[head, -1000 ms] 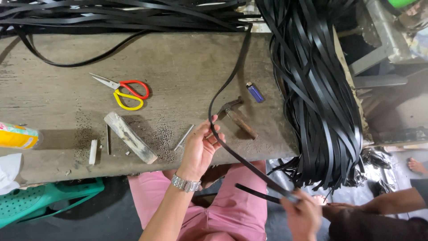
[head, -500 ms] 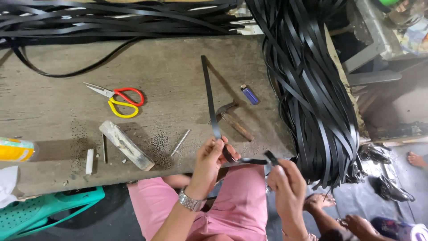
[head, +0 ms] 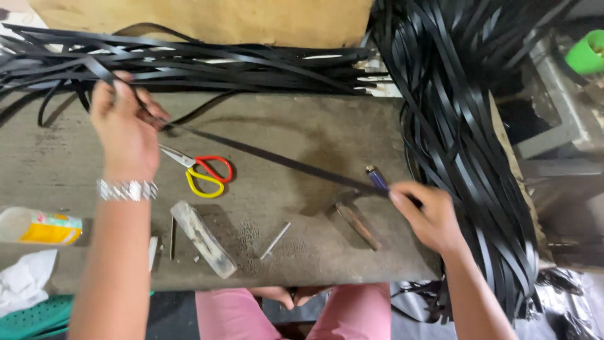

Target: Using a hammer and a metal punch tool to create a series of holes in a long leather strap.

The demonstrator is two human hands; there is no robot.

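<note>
A long black strap (head: 283,160) is stretched flat across the grey workbench (head: 296,135). My left hand (head: 124,124), with a silver watch on the wrist, pinches its left end near the pile of black straps (head: 189,60) at the back. My right hand (head: 428,214) grips its right end beside a small blue lighter (head: 376,178). Red and yellow scissors (head: 204,173) lie just under the strap.
A thick bundle of black straps (head: 465,145) hangs over the bench's right end. On the bench lie a brown-handled tool (head: 355,223), a pale stone block (head: 202,238), a nail (head: 275,240) and a yellow tube (head: 41,226). A green basket (head: 31,318) sits below left.
Both hands were close together at the bench's near edge; now they have spread apart, the left up to the far left, pulling the strap straight across the bench.
</note>
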